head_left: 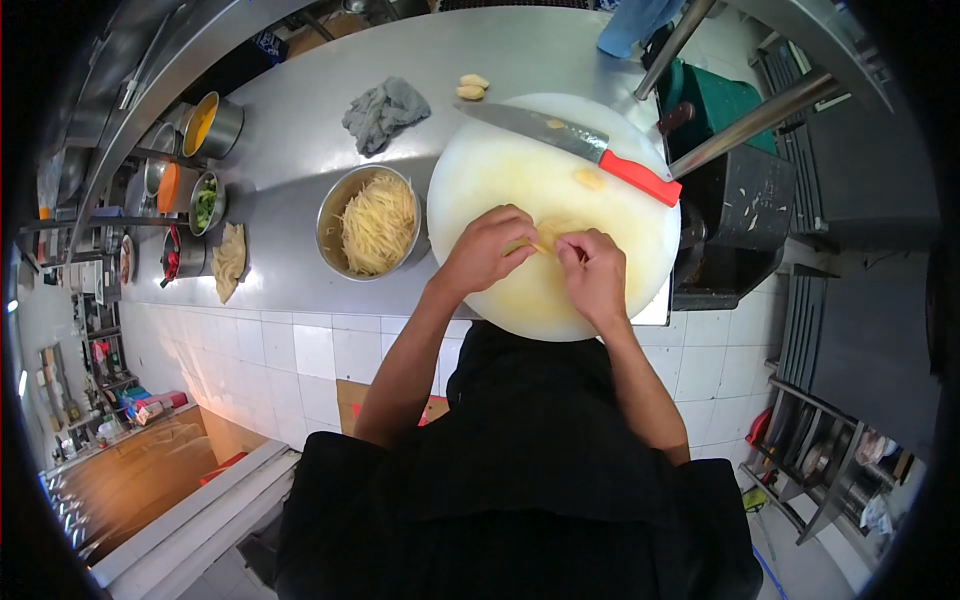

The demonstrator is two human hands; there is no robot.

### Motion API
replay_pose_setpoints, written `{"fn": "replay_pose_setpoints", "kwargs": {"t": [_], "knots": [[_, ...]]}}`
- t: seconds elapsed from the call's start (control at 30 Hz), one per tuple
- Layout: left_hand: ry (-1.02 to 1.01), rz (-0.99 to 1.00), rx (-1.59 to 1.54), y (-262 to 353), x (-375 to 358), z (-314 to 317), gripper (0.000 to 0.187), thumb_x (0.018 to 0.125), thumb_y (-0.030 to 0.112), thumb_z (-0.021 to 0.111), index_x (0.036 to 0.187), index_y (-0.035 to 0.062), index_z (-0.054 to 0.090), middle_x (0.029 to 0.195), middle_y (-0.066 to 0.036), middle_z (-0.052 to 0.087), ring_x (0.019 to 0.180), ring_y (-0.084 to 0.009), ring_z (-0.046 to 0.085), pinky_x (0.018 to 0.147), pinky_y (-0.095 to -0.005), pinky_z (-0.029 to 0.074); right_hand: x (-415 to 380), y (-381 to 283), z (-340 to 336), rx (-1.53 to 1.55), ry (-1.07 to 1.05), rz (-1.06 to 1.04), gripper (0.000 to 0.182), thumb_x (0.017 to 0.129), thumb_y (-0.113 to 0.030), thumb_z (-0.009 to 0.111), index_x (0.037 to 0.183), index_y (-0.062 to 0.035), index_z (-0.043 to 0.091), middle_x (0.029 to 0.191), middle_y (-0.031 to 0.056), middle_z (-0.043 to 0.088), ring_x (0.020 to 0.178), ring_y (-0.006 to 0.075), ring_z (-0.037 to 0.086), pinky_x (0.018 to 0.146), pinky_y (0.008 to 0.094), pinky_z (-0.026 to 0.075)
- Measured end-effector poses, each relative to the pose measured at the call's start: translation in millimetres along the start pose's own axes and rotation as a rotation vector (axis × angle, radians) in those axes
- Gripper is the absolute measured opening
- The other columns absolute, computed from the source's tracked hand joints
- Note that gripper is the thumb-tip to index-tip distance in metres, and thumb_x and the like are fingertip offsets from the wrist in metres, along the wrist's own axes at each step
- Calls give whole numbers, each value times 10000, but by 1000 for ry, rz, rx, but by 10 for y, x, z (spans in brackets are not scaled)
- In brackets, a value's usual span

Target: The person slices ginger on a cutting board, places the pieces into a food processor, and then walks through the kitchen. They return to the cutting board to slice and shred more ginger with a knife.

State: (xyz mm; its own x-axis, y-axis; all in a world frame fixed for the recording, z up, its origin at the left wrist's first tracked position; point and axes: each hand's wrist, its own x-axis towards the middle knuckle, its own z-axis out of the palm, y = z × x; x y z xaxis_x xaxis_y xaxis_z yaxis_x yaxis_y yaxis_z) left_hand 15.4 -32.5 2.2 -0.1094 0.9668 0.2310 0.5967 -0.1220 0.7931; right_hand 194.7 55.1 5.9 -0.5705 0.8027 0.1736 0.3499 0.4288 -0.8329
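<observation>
Over the round white cutting board (490, 180), my left hand (488, 250) is closed in a pinch on a thin yellow strip (538, 247). Facing it, my right hand (594, 272) has its fingertips pinched together close to the strip's other end; what they hold is too small to make out. A few pale yellow shreds (562, 228) lie on the board just beyond the fingers. Across the board's far side rests a large kitchen knife (560, 133) with a red handle, and a flat yellow slice (589, 179) lies near it. Left of the board stands a metal bowl (327, 232) heaped with pale yellow shreds (378, 225).
A crumpled grey cloth (386, 114) and peeled pale pieces (472, 86) lie on the steel counter (290, 130). Metal pots, one with chopped greens (205, 203), and a beige cloth (229, 262) sit at the left. Metal posts (752, 125) and black bins (735, 195) stand at the right.
</observation>
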Motion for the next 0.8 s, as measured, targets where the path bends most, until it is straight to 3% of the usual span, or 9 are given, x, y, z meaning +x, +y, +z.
{"fn": "replay_pose_setpoints", "kwargs": {"t": [0.17, 0.23, 0.27, 0.43, 0.5, 0.53, 0.63, 0.8], "knots": [[-46, 36, -18, -13, -8, -46, 155, 790, 49, 746, 921, 50, 663, 959, -87, 657, 929, -297, 616, 831, -395, 500, 63, -118, -26, 132, -91, 252, 46, 808, -68, 714, 815, -22, 707, 754, 133, 672, 722, 329, 625, 673, 444, 479], [-101, 9, 33, -9, 33, -57, 155, 789, 66, 753, 921, 59, 671, 941, -86, 667, 926, -294, 614, 831, -397, 496, 39, -17, 65, -90, -19, -41, 59, 805, -77, 720, 787, -25, 698, 719, 129, 660, 695, 313, 618, 657, 441, 478], [-91, 20, 28, -28, 47, -45, 155, 789, 66, 753, 921, 59, 671, 941, -86, 667, 926, -294, 614, 831, -397, 496, 42, -8, 58, -111, -4, -62, 69, 793, -72, 730, 766, -30, 683, 723, 127, 659, 686, 300, 617, 648, 430, 479], [-39, -50, -12, -26, 16, -26, 226, 786, 110, 778, 987, 67, 682, 973, -95, 660, 922, -291, 619, 840, -398, 498, -39, -23, 2, -36, -15, -4, 79, 778, -65, 749, 783, -38, 675, 732, 120, 652, 670, 291, 610, 645, 428, 481], [-26, -122, -57, 86, 38, -28, 249, 785, 119, 783, 1007, 65, 682, 1000, -96, 649, 926, -292, 620, 847, -395, 499, -18, 5, -116, 81, 32, 138, 82, 783, -72, 747, 784, -35, 674, 732, 117, 652, 678, 291, 608, 649, 428, 483], [-11, -200, -106, 119, 43, -21, 273, 784, 129, 787, 1027, 63, 682, 1027, -98, 637, 930, -292, 620, 854, -391, 500, -40, 93, -185, -98, -2, 74, 107, 774, -106, 760, 792, -39, 678, 747, 112, 662, 701, 301, 613, 660, 431, 488], [-18, -141, -71, 75, 66, 8, 294, 777, 125, 793, 1041, 59, 681, 1053, -98, 613, 946, -288, 620, 859, -378, 505, -128, 74, -292, -291, -90, -10, 144, 760, -154, 778, 809, -54, 687, 755, 99, 660, 701, 308, 609, 659, 431, 489], [-49, -72, 29, 25, 79, 19, 283, 773, 105, 791, 1027, 56, 675, 1029, -91, 614, 969, -282, 617, 856, -373, 506, -170, -2, -117, -368, -84, -4, 162, 733, -184, 804, 822, -103, 697, 798, 52, 658, 807, 275, 574, 721, 436, 361]]}}
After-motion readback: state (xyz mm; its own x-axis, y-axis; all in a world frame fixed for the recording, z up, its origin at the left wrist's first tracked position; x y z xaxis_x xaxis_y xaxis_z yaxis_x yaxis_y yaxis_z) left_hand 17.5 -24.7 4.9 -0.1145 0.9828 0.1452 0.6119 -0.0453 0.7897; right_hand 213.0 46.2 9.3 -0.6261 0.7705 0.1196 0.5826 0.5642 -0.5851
